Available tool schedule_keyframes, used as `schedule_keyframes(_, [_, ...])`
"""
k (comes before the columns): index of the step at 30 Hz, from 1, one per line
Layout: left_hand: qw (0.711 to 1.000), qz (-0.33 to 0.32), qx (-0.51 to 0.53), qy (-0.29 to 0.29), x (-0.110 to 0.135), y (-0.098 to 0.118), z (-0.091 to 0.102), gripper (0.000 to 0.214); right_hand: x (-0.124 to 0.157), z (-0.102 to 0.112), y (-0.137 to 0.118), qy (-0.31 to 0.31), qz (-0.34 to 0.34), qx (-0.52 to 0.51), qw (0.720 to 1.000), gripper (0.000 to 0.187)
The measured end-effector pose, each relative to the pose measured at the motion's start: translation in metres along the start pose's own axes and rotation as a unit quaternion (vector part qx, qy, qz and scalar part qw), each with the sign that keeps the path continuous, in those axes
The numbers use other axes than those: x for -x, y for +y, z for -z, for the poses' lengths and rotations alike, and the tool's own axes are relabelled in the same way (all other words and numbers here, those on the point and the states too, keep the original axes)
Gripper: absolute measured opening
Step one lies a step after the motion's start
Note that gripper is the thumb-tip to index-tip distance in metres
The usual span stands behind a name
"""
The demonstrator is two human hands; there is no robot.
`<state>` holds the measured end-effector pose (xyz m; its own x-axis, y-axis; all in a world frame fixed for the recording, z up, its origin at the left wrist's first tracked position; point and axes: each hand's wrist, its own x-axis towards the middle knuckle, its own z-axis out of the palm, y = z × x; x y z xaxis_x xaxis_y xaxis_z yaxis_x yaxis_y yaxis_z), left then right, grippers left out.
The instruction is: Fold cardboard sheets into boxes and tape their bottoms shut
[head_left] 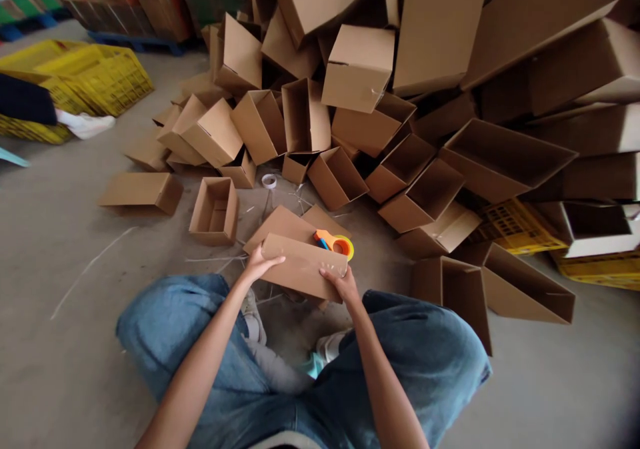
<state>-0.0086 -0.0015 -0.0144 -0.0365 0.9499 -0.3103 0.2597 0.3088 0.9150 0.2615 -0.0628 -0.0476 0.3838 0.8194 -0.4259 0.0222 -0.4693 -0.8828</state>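
Observation:
Between my two hands is a cardboard box [300, 262], its broad face toward me with shiny clear tape near the right end. My left hand [259, 264] grips its left end, thumb lying on the face. At the right end my right hand [341, 282] clasps the lower corner, thumb on the face too. Just behind the box lie an orange tape dispenser [327, 240] with a yellow rim and a flat piece of cardboard [280, 225]. The undersides of both hands' fingers are hidden by the box.
A large heap of open cardboard boxes [305, 115] rises ahead and to the right. One small open box [214, 212] stands at front left, near a white tape roll [269, 181]. Yellow crates [100, 79] and another person's foot [87, 124] are at far left. String scraps litter the floor.

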Motion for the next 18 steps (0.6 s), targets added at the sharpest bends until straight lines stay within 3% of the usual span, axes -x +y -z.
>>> schedule_keyframes(6, [1.000,-0.009,-0.020,0.012,0.002,0.003,-0.002,0.059,0.009,-0.004,-0.016,0.015,-0.044,0.036,0.998,0.074])
schedule_keyframes(18, [0.999,-0.001,-0.031,0.045,-0.003,0.008,-0.005,0.059,0.009,-0.011,-0.023,0.048,-0.035,0.037,0.998,0.062])
